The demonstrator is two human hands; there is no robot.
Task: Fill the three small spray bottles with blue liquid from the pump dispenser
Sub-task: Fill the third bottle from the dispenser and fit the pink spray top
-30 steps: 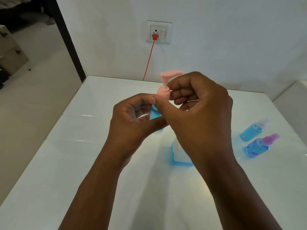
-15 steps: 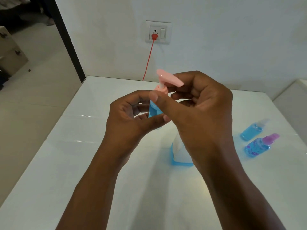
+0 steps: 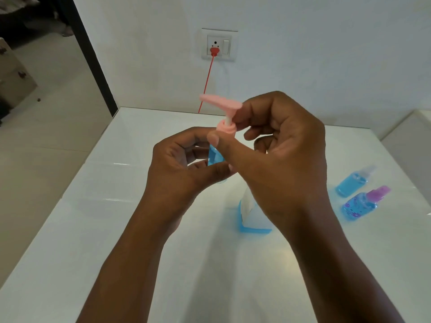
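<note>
My left hand (image 3: 177, 169) grips a small clear bottle (image 3: 213, 158) with blue liquid in it, mostly hidden by fingers. Directly above it is the pink pump head (image 3: 219, 101) with its round collar; my right hand (image 3: 286, 155) pinches the collar and stem with thumb and fingers. I cannot tell whether the pump is joined to that bottle. The dispenser body (image 3: 251, 220), white with a blue base, stands on the table behind my right wrist. Two small spray bottles filled with blue lie at the right, one clear-capped (image 3: 352, 183), one purple-capped (image 3: 359, 203).
The white table (image 3: 116, 229) meets the wall at the back. A red cable (image 3: 207, 82) runs down from a wall socket (image 3: 219, 45) to the table's far edge. A raised white ledge (image 3: 410, 141) borders the right side. The floor drops away on the left.
The pink pump head has turned: its spout swung from facing me round to the left and away. It sits slightly higher. Both hands stay in place.
</note>
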